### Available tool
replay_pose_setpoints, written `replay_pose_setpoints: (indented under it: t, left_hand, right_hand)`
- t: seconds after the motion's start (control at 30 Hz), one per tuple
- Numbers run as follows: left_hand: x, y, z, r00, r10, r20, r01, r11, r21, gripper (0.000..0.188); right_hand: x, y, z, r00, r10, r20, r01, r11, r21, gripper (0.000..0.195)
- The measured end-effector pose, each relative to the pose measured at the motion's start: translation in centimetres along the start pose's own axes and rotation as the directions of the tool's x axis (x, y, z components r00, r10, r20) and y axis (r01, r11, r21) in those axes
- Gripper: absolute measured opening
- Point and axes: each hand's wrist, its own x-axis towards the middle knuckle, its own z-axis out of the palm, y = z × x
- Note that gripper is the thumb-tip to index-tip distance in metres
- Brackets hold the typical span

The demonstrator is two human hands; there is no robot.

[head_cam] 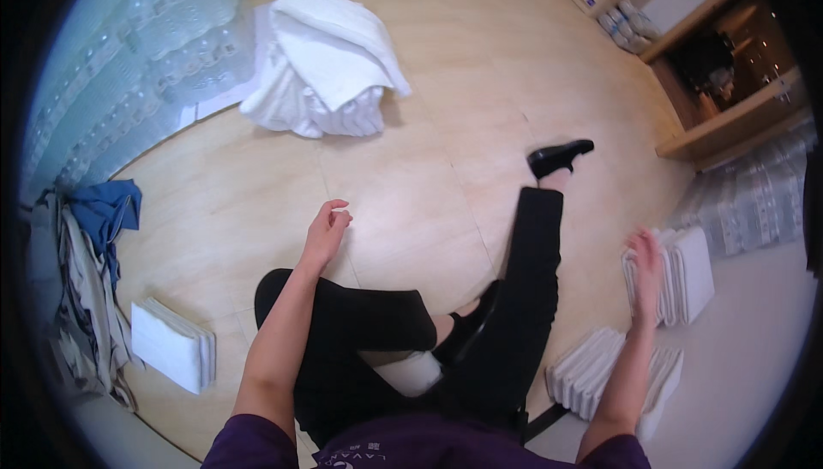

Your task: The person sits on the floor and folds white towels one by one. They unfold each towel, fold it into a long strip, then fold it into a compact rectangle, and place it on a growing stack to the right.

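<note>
My left hand point(330, 231) hovers over the tiled floor beyond my bent knee. Its fingers curl loosely and hold nothing. On the right, my right hand point(645, 269) is blurred by motion in front of a stack of folded white towels point(691, 276) standing on edge; I cannot tell whether it touches them. Below it, more folded white towels point(582, 369) stand in a row, partly behind my forearm. Ahead lies a heap of loose white towels point(334, 57). Another small stack of folded white towels point(168, 347) stands at left, and a white cloth item point(411, 372) shows between my legs.
Plastic-wrapped bottles point(186, 38) are piled at upper left, with more wrapped bottles point(759, 205) at right. Grey and blue fabric point(106, 218) hangs or lies at left. A wooden cabinet point(681, 141) with an open compartment stands at upper right. My outstretched leg point(533, 263) crosses the floor.
</note>
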Motion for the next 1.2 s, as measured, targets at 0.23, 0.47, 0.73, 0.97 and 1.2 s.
replay_pose_setpoints:
  t: [0.23,0.47,0.73,0.97,1.2]
  left_hand:
    - [2.8,-5.1,-0.2,0.989,-0.057,-0.139,0.062,0.997,0.034,0.024]
    - [3.9,-3.8,1.8,0.991,0.014,-0.133,0.007,0.987,0.160,0.025]
    - [3.9,-5.5,1.7,0.977,0.040,-0.209,0.004,0.978,0.206,0.025]
    - [1.2,-1.7,0.0,0.943,0.162,-0.291,-0.139,0.985,0.100,0.029]
    - [-1.7,8.3,8.1,0.815,0.541,-0.208,-0.540,0.839,0.071,0.091]
  right_hand:
    - [6.7,-11.7,31.2,0.721,-0.024,0.692,-0.219,0.940,0.261,0.051]
    - [14.5,-14.8,45.5,0.958,0.038,0.283,-0.094,0.978,0.186,0.084]
    - [19.2,-12.2,45.2,0.774,0.143,0.617,-0.459,0.798,0.390,0.030]
    - [11.5,-19.2,35.8,0.920,-0.382,0.089,0.248,0.743,0.622,0.036]
    - [1.4,-21.8,16.7,0.901,-0.433,-0.035,0.208,0.360,0.909,0.032]
